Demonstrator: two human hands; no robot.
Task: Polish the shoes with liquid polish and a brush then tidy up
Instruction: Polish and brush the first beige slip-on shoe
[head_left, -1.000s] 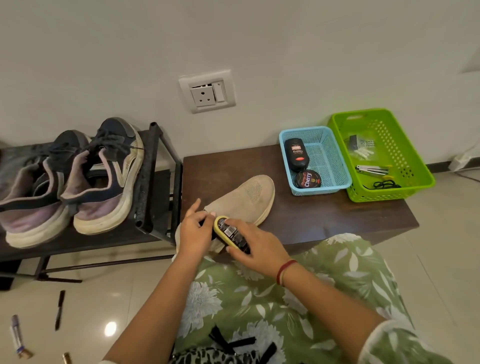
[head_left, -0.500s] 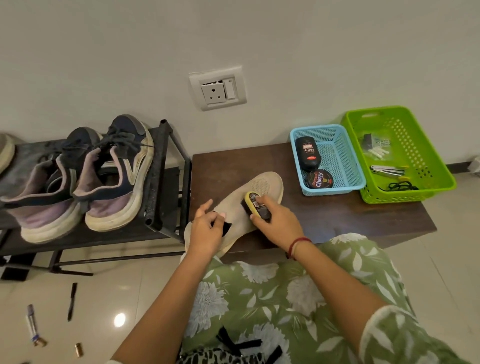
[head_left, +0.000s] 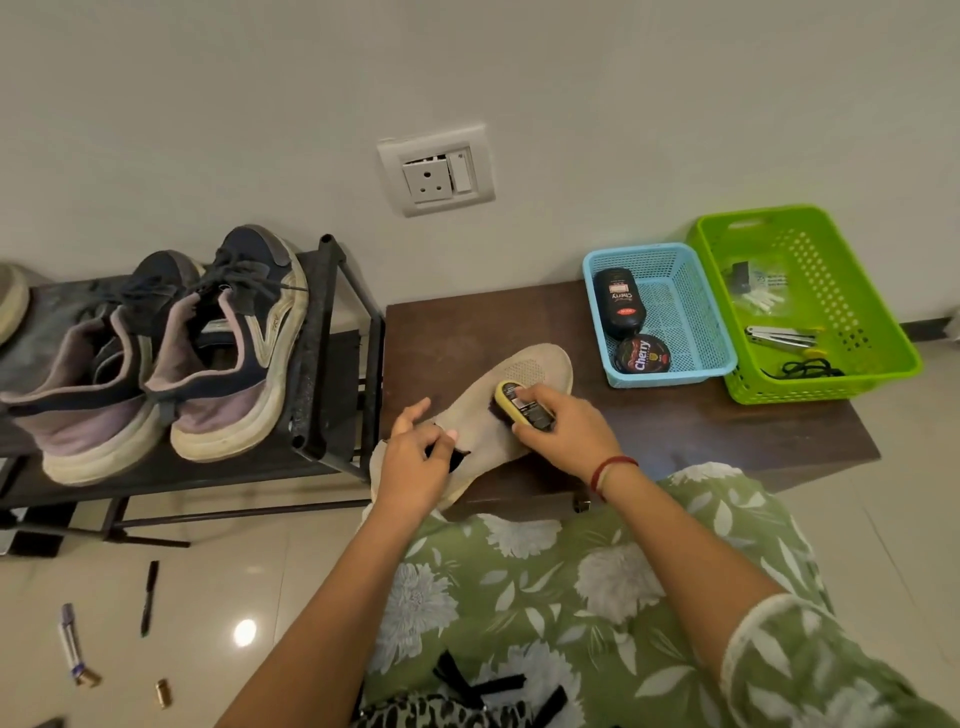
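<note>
Your right hand (head_left: 566, 434) gripped the brush (head_left: 521, 407), with the fingers curled over its yellow back. The dark bristles were pressed down on the front half of the beige shoe (head_left: 540, 366). Your left hand (head_left: 415, 462) held the same shoe at the heel end, just beside the right hand. Its fingers were bent at the dark opening, and the index finger was lifted a little. The shoe lay on the brown table (head_left: 675, 431) under both hands, with its toe pointing away from you.

Beyond your right hand and further to its right stood a blue basket (head_left: 698, 317). In it lay the black polish bottle (head_left: 619, 304) and a round polish tin (head_left: 642, 355), touching each other. A green basket (head_left: 857, 291) stood just beside the blue one, still further from the hand. To the left of your left hand, well apart, a pair of sneakers (head_left: 228, 358) sat on a dark rack (head_left: 322, 353).
</note>
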